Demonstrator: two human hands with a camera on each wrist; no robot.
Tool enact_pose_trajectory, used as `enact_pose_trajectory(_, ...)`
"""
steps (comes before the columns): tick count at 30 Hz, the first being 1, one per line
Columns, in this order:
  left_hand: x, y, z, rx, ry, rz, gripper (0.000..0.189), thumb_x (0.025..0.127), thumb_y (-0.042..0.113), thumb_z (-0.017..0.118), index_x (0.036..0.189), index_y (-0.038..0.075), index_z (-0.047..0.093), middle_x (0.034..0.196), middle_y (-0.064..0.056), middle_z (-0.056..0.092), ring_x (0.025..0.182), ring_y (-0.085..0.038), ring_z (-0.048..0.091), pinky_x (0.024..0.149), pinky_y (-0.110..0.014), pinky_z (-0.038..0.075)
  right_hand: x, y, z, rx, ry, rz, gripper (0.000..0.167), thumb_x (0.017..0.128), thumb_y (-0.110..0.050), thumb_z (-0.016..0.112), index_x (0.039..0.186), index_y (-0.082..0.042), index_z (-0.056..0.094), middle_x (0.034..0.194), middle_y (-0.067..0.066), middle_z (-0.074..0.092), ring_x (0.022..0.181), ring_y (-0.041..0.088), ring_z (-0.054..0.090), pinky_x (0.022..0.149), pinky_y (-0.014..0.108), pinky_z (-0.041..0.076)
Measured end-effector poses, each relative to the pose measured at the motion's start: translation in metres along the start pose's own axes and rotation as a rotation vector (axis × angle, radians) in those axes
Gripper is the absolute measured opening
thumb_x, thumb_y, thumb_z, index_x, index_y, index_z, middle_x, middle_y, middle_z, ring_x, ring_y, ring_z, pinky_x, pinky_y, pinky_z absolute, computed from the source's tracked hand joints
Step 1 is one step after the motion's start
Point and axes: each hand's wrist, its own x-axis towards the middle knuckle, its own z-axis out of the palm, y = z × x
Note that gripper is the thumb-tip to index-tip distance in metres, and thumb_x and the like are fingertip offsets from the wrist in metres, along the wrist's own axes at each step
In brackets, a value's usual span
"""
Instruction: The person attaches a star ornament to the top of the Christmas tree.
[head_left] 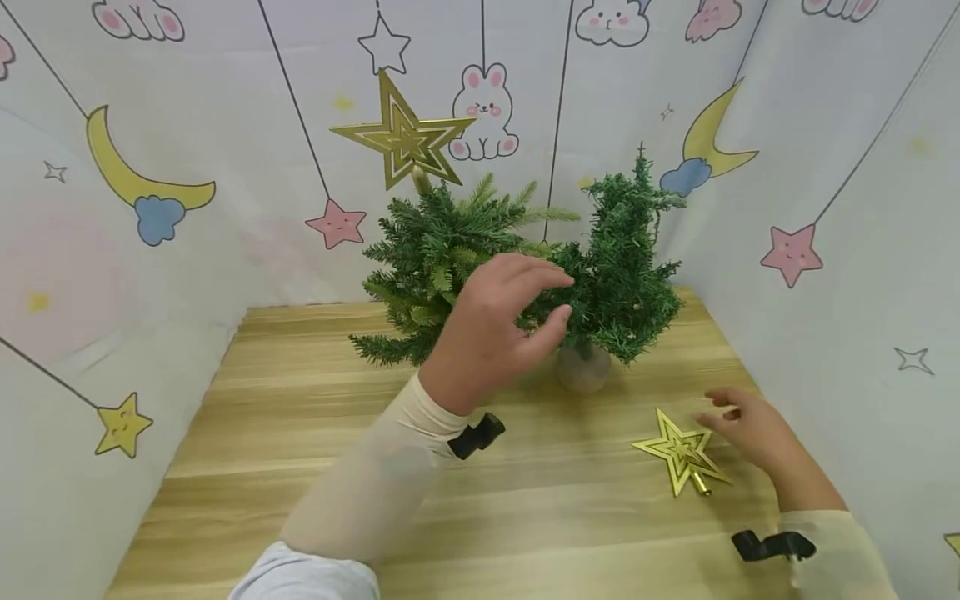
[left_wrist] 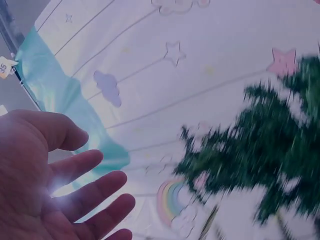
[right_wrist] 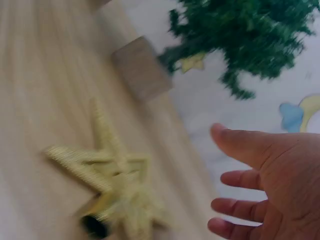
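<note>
My left hand [head_left: 498, 329] is in the air in front of two small artificial Christmas trees, fingers loosely bent and holding nothing. The left tree [head_left: 427, 242] is fuller and bears a gold star topper [head_left: 405, 137] that tilts a little on its tip. To its right stands a thinner tree [head_left: 626, 258] with a bare tip and a round base [head_left: 583, 368]. Another gold star topper [head_left: 678, 450] lies flat on the table, its hollow stem toward me. Just to the right of that star is my right hand [head_left: 753, 433], empty, its fingers slightly bent; the right wrist view shows a gap between them.
The wooden table [head_left: 300, 425] carries both trees near its back edge. A pale printed cloth [head_left: 247, 75] with moons, stars and rabbits surrounds it behind and at the sides. Black wrist cameras [head_left: 477, 435] sit on both sleeves.
</note>
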Motion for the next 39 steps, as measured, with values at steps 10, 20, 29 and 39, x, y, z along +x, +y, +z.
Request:
enact_pose_trajectory(10,0.033,-0.012,0.066,-0.073,-0.046,-0.203,0.037,0.100,0.020,0.067,0.133,0.005,0.067,0.131,-0.007,0.069,0.127,-0.020,0.060,0.110,-0.028,0.043,-0.010,0.035,0.044,0.016,-0.063,0.002,0.088,0.087,-0.043,0.084,0.140,0.017,0.049,0.123,0.039,0.062,0.113,0.056,0.061,0.093,0.065,0.051)
enact_pose_trajectory(20,0.065,-0.019,0.092,-0.049,-0.079,-0.427,0.054,0.100,0.031,0.067,0.150,0.014,0.053,0.154,-0.009,0.045,0.143,-0.021,0.041,0.116,-0.038,0.036,-0.006,0.041,0.051,0.029,-0.074,0.085,0.104,0.080,-0.048,0.089,0.147,0.015,0.040,0.116,0.031,0.060,0.107,0.047,0.060,0.091,0.062,0.050)
enact_pose_trajectory(29,0.105,-0.034,0.102,-0.010,-0.114,-0.536,0.067,0.102,0.039,0.064,0.160,0.014,0.040,0.159,-0.002,0.045,0.147,-0.014,0.037,0.120,-0.030,0.030,-0.005,0.025,0.042,0.104,-0.116,0.181,0.107,0.082,-0.030,0.089,0.153,0.015,0.023,0.115,0.033,0.063,0.099,0.040,0.063,0.083,0.054,0.052)
enact_pose_trajectory(39,0.122,-0.043,0.107,-0.173,-0.199,-0.726,0.057,0.104,0.043,0.062,0.155,0.020,0.051,0.151,0.006,0.055,0.140,-0.006,0.047,0.111,-0.026,0.043,-0.002,0.031,0.043,0.151,-0.110,0.210,0.112,0.080,-0.017,0.089,0.155,0.016,0.012,0.134,0.050,0.045,0.123,0.060,0.050,0.100,0.066,0.044)
